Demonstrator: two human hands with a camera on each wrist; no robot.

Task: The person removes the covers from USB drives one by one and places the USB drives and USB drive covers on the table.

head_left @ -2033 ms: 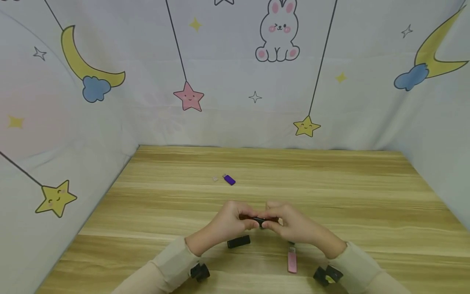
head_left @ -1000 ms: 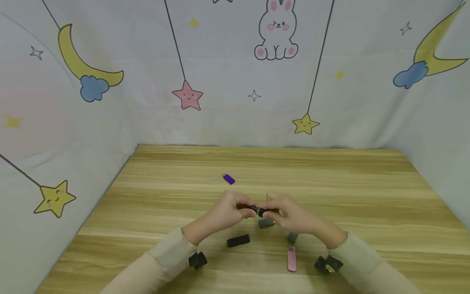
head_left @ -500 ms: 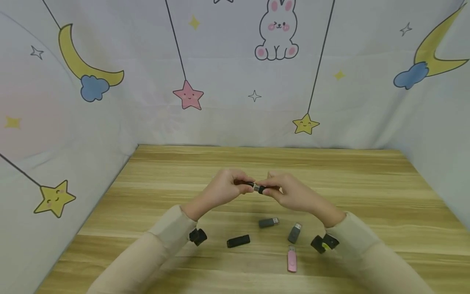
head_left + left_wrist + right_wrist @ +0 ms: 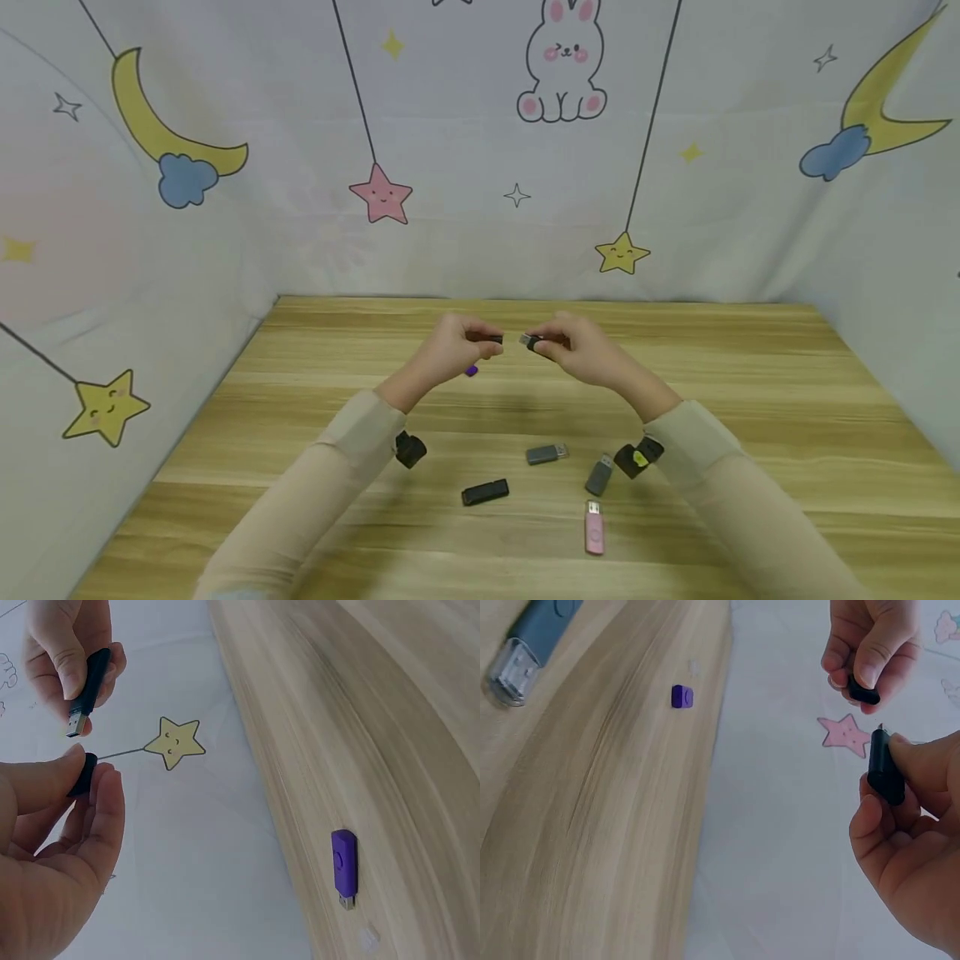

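Note:
My left hand (image 4: pixel 450 346) pinches a small black cap (image 4: pixel 84 776) between thumb and fingers, much of it hidden in the grip. Facing it, my right hand (image 4: pixel 592 350) holds a black USB flash drive (image 4: pixel 885 769), its metal plug bare and pointing toward the cap. A short gap separates the two pieces. Both hands are raised over the far half of the table. Beneath the left hand lies a purple USB flash drive (image 4: pixel 344 862), mostly covered by that hand in the head view. Near its plug is a small clear cap (image 4: pixel 369 937).
Nearer on the wooden table (image 4: pixel 300 517) lie a grey USB flash drive (image 4: pixel 543 455), a second grey one (image 4: pixel 598 477), a pink one (image 4: pixel 594 533) and a black one (image 4: pixel 485 492). A white printed curtain (image 4: pixel 465 258) rises behind the table's back edge.
Both hands have moved forward and up, away from the near drives. The cap, joined to the black flash drive earlier, has been pulled off, and the hands have drawn apart.

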